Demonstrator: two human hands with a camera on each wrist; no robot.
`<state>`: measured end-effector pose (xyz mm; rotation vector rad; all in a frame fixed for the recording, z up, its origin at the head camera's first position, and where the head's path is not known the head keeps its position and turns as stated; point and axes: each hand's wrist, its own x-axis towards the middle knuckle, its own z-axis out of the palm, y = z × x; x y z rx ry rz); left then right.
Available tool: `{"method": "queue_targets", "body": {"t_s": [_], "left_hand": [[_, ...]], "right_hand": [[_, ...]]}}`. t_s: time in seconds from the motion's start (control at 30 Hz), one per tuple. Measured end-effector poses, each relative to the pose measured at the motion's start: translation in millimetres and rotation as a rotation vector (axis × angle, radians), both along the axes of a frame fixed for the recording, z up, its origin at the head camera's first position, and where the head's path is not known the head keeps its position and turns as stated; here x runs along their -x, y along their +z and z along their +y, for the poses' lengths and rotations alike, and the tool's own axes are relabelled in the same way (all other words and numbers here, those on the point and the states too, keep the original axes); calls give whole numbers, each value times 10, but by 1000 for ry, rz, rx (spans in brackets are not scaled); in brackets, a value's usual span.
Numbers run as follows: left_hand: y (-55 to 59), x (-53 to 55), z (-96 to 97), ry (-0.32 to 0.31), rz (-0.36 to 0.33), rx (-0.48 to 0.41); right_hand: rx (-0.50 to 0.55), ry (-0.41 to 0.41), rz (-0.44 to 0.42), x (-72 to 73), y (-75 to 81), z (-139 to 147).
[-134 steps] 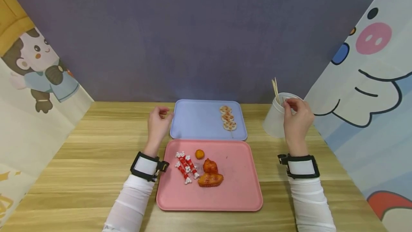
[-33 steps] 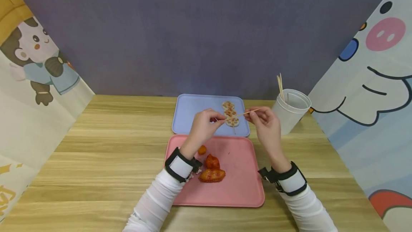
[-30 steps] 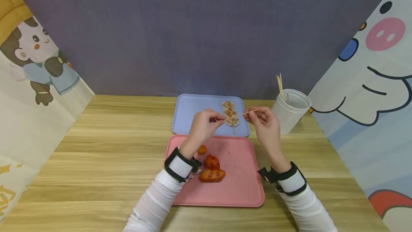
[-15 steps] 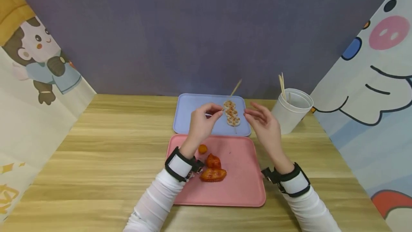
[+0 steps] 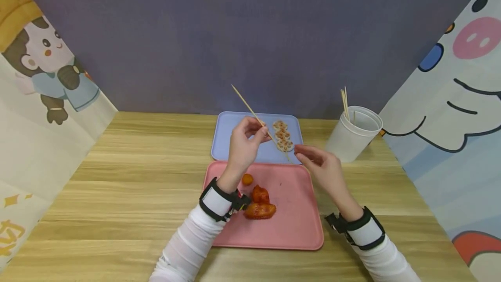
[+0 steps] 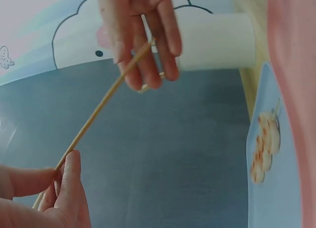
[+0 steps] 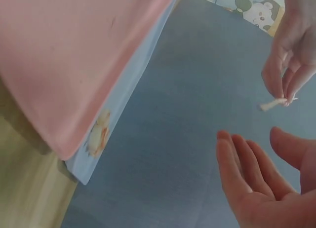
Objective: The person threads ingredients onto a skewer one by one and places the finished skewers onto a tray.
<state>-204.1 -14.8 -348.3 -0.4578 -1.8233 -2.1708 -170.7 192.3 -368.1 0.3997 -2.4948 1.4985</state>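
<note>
My left hand (image 5: 244, 145) pinches a thin wooden skewer (image 5: 246, 104) between thumb and fingers above the blue tray (image 5: 225, 138). The skewer slants, its upper end pointing up and left and its lower end down toward the right. My right hand (image 5: 322, 169) is beside that lower end; in the right wrist view its fingers (image 7: 232, 169) are spread from the thumb with nothing between them. Skewered lotus root slices (image 5: 282, 135) lie on the blue tray's right side. The left wrist view shows the held skewer (image 6: 101, 104) overlapping my right hand (image 6: 148, 35).
A white bucket (image 5: 348, 142) with several upright skewers (image 5: 344, 102) stands at the right. Nearer me, the pink tray (image 5: 291, 225) holds an orange ball (image 5: 247, 179), a red-orange piece (image 5: 260, 194) and a chicken wing (image 5: 260, 211). My left wrist mostly hides the red-and-white sticks.
The skewer came from the bucket and was held in both hands. My right hand has let go and lowered slightly; my left has turned the skewer from nearly level to steeply slanted.
</note>
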Motion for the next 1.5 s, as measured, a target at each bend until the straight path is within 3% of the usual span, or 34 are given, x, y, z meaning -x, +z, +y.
{"method": "queue_targets", "body": {"t_s": [0.17,0.4,0.87,0.9,0.97,1.07,1.13,1.2,1.3,1.4,1.5], "left_hand": [[24,-18,13,-14,-35,-62],[18,-20,35,-20,-63,-93],[3,-11,104,-29,-59,-91],[1,-7,84,-33,-58,-56],[-15,12,21,-29,-44,93],[-59,44,-102,-60,-4,443],[-102,66,-181,-115,58,695],[-153,85,-240,-217,110,876],[-230,107,-290,-369,176,1056],[-299,122,-301,-502,230,1168],[-338,104,-299,-603,268,1263]], "right_hand": [[25,45,-68,21,-179,99],[146,135,-154,-11,-195,102],[240,106,-244,-7,-163,134],[241,105,-238,-4,-163,140],[245,102,-220,6,-165,161],[249,87,-192,12,-166,229],[242,77,-184,8,-168,293],[228,65,-183,1,-176,369],[208,50,-180,-4,-204,493],[190,16,-166,-13,-239,620],[212,31,-136,103,-487,872]]}}
